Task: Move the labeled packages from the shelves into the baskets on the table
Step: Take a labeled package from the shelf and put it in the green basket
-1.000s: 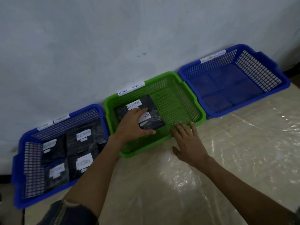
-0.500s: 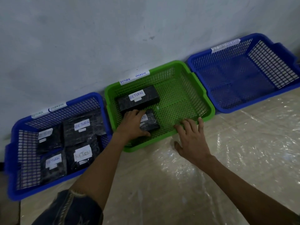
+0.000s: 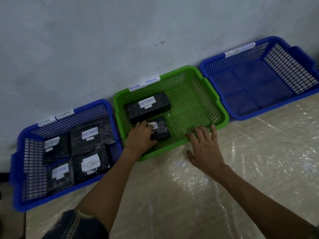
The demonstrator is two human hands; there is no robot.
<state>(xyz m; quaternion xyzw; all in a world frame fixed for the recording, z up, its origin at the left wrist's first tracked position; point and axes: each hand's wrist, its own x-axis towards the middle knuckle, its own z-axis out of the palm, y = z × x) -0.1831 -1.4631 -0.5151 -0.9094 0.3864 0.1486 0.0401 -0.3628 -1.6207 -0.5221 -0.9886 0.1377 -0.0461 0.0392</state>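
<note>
The person's left hand (image 3: 140, 137) reaches into the green basket (image 3: 174, 146) and grips a small black package (image 3: 161, 131), with the fingers curled over its top and white label and the thumb against its near edge. The right hand (image 3: 205, 149) holds nothing: its fingers are straight and spread, the fingertips touching the near rim of the same basket and the palm over the table (image 3: 224, 187), which is covered in shiny clear plastic sheeting. The two hands are apart. The small package lies on the basket floor, in its near left part. Just behind it, touching or nearly so, lies a longer black package (image 3: 148, 107) with a white label reading RETURN. A strip of tape (image 3: 144, 83) on the far rim reads RETURN OVERDUE. To the left, right beside it, the left blue basket (image 3: 16, 178) holds four black packages (image 3: 91, 140) lying flat, their white labels reading RETURN where legible. To the right stands the right blue basket (image 3: 269, 109), whose rim label is too blurred to read. All three baskets sit against a pale wall (image 3: 120, 40). A dark sleeve (image 3: 76, 225) shows on the left arm.
</note>
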